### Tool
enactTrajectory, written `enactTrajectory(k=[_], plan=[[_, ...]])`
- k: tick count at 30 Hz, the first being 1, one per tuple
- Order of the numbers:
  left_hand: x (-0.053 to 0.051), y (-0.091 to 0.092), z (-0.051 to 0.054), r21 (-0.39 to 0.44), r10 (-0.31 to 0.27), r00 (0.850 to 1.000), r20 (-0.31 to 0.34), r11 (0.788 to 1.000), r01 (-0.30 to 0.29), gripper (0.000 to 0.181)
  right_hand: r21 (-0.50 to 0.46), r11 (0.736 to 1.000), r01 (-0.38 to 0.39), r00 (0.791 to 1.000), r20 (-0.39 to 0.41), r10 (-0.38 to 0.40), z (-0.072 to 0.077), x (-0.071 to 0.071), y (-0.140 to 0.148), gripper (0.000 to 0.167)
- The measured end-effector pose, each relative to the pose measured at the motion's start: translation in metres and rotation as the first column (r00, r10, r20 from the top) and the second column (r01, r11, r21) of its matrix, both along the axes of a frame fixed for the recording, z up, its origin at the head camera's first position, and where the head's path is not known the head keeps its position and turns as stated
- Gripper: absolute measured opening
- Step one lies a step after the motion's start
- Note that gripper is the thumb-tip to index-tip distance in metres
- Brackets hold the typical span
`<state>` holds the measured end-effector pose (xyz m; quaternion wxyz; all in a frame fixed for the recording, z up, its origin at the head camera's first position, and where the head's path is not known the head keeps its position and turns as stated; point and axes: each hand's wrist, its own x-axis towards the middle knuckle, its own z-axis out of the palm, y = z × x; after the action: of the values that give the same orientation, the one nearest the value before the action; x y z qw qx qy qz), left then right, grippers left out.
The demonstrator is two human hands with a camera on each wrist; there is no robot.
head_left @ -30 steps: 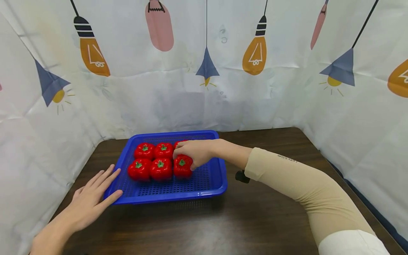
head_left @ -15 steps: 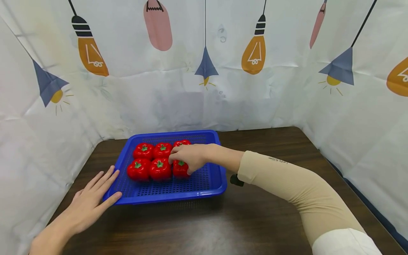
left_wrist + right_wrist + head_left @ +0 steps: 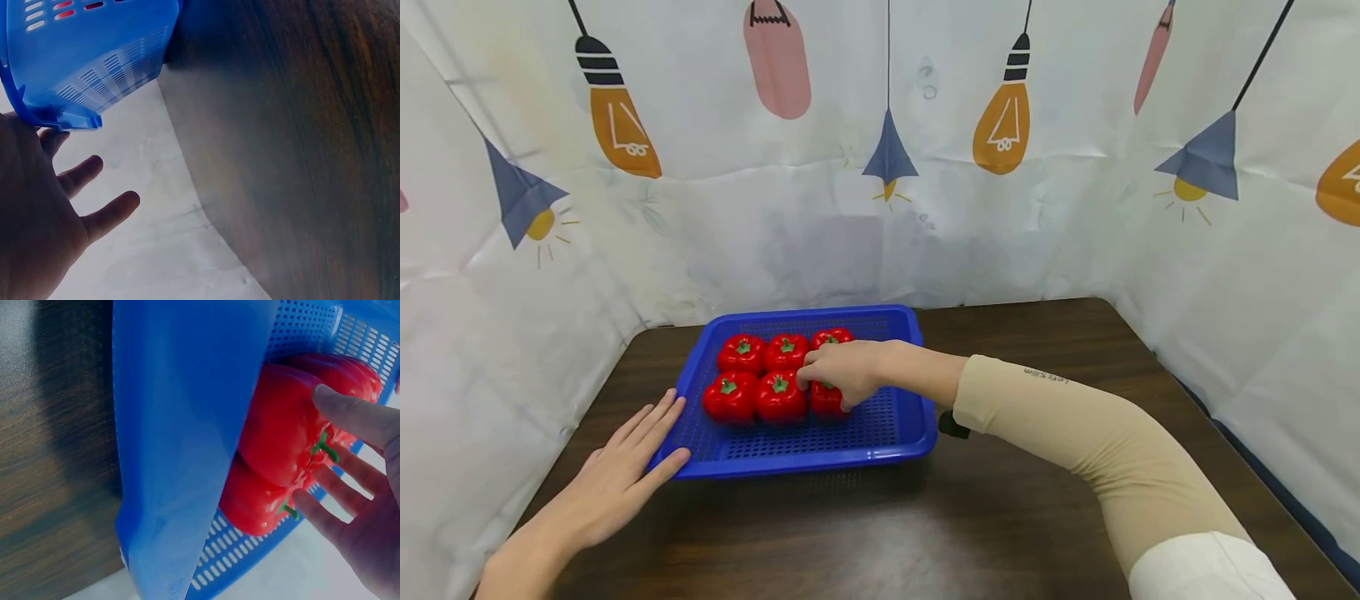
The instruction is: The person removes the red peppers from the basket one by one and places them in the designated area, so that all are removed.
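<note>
Several red bell peppers with green stems, one of them a front pepper (image 3: 781,397), sit in two rows in a blue plastic basket (image 3: 820,458). My right hand (image 3: 846,368) is over the front right bell pepper (image 3: 827,403), partly hiding it. In the right wrist view the thumb touches a bell pepper (image 3: 281,425), while the spread fingers (image 3: 322,515) reach down by the stems without visibly curling round one. My left hand (image 3: 617,475) lies at the basket's left end, fingers straight and spread. Its fingertips are at the rim in the left wrist view.
The basket stands on a dark wooden table (image 3: 1000,500). White curtain (image 3: 820,242) printed with lamps and bulbs hangs behind and on both sides. A small black device (image 3: 953,425) is under the right wrist, beside the basket's right side.
My right hand has shifted slightly toward the front and left over the front right bell pepper, uncovering more of the back right one. My left hand and the basket stay put.
</note>
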<state>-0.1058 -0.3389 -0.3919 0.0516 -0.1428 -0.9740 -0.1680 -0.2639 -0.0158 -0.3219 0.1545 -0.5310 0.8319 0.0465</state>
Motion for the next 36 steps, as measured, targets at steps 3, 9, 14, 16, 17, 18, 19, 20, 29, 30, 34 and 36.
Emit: enactTrajectory(k=[3, 9, 14, 16, 17, 18, 19, 20, 29, 30, 34, 36], plan=[[0.000, 0.000, 0.000, 0.003, -0.003, 1.000, -0.008, 1.000, 0.003, 0.071, 0.005, 1.000, 0.001, 1.000, -0.018, -0.001, -0.001, -0.001, 0.000, 0.060], [0.000, 0.000, 0.000, 0.015, 0.001, 1.000, 0.004, 1.000, -0.001, 0.072, -0.006, 1.000, -0.017, 1.000, -0.023, 0.017, -0.004, -0.003, 0.001, 0.058], [0.001, 0.000, 0.000, 0.031, -0.001, 1.000, 0.003, 1.000, 0.001, 0.071, -0.022, 0.999, -0.025, 1.000, -0.004, 0.025, -0.007, -0.005, 0.003, 0.060], [0.000, 0.000, 0.000, 0.038, -0.005, 1.000, 0.003, 0.999, 0.005, 0.071, -0.026, 0.999, -0.026, 1.000, 0.002, 0.026, -0.009, -0.007, 0.004, 0.060], [0.000, 0.000, 0.000, 0.042, -0.006, 1.000, 0.003, 0.999, 0.006, 0.071, -0.028, 0.999, -0.027, 1.000, 0.004, 0.028, -0.009, -0.007, 0.004, 0.060], [0.000, 0.000, 0.000, 0.045, -0.008, 1.000, 0.004, 0.999, 0.007, 0.071, -0.029, 0.999, -0.030, 1.000, 0.006, 0.030, -0.009, -0.008, 0.005, 0.060], [0.000, 0.000, 0.000, 0.048, -0.008, 1.000, 0.004, 0.999, 0.008, 0.071, -0.030, 0.999, -0.032, 0.999, 0.008, 0.032, -0.010, -0.009, 0.005, 0.060], [0.000, 0.000, -0.001, 0.051, -0.009, 1.000, 0.007, 0.999, 0.008, 0.071, -0.030, 0.999, -0.033, 0.999, 0.011, 0.034, -0.009, -0.009, 0.005, 0.060], [-0.001, 0.000, -0.001, 0.069, -0.014, 1.000, 0.002, 0.998, 0.014, 0.071, -0.057, 0.997, -0.045, 0.998, 0.047, 0.047, 0.002, -0.010, 0.012, 0.056], [-0.001, 0.000, -0.002, 0.076, -0.017, 1.000, 0.001, 0.997, 0.017, 0.071, -0.065, 0.997, -0.049, 0.997, 0.050, 0.052, 0.005, -0.010, 0.013, 0.056], [0.000, -0.001, -0.003, 0.099, -0.027, 1.000, -0.001, 0.995, 0.027, 0.071, -0.099, 0.994, -0.056, 0.994, 0.083, 0.064, 0.013, -0.010, 0.019, 0.056], [-0.001, -0.001, -0.003, 0.104, -0.029, 1.000, -0.004, 0.994, 0.029, 0.071, -0.109, 0.993, -0.054, 0.993, 0.102, 0.065, 0.018, -0.009, 0.023, 0.056]])
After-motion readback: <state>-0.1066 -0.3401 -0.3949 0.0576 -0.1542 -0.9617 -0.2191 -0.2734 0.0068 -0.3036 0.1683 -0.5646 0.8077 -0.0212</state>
